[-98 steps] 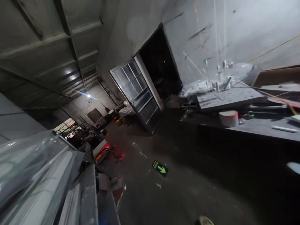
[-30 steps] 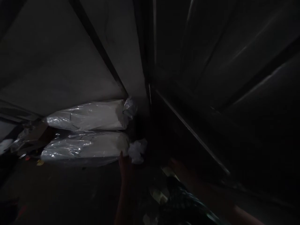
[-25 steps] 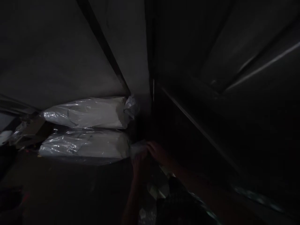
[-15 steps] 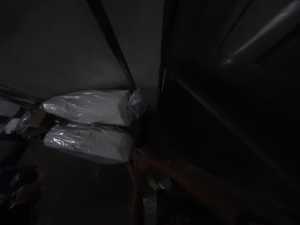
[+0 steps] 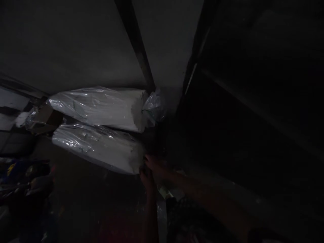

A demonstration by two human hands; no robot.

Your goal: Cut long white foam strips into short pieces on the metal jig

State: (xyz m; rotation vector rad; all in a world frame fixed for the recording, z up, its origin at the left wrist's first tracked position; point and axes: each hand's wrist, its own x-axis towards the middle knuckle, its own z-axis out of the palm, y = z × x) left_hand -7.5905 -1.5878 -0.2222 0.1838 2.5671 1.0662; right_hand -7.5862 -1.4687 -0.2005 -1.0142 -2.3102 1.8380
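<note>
Two long clear plastic bags lie side by side, each filled with a stack of white sheet-like pieces. The upper bag (image 5: 101,108) has its gathered end tied with a dark green tie. At the right end of the lower bag (image 5: 101,148), my left hand (image 5: 147,179) is closed on the plastic from below. My right hand (image 5: 153,163) is just above it, fingers closed on the same end. Darkness hides the fingertips and the plastic between the hands.
A pale wall (image 5: 76,44) with a dark vertical strip rises behind the bags. A brown cardboard box (image 5: 48,116) sits at their left ends. Dim, cluttered items (image 5: 27,170) lie at the lower left. The right side is very dark.
The view has shifted, so the bags appear slightly higher and tilted. My hands are a little farther apart at the lower bag's end.
</note>
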